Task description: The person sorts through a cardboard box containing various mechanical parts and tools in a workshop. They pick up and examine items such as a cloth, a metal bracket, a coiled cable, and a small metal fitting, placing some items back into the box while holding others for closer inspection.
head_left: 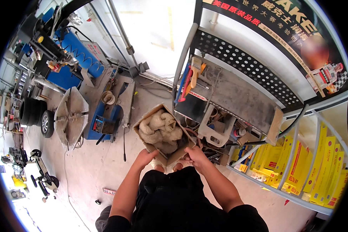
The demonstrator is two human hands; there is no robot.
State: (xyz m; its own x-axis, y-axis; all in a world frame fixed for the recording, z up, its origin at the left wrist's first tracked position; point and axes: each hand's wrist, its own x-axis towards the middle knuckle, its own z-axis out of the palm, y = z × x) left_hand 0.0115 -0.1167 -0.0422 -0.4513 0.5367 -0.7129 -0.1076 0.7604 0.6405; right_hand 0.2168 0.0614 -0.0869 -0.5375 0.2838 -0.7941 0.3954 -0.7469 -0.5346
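Note:
Both my hands grip an open cardboard box (177, 156) in front of my body. Inside it lies a bunched-up, beige, fluffy cloth (160, 125) that looks like a towel, and part of the box floor shows at its near side. My left hand (146, 158) is closed on the near left edge, thumb on top and fingers mostly hidden under it. On the near right corner my right hand (197, 156) is closed in the same way, its fingers partly beneath the cardboard. My feet show just below the box.
Right of the box stands a metal workbench (236, 92) with brushes (195, 71) and tools, and a crowded lower shelf. Yellow boxes (297, 164) fill a rack at far right. A tyre-changing machine (71, 116) stands left, with tyres (33, 112) and a scooter (44, 176) beyond.

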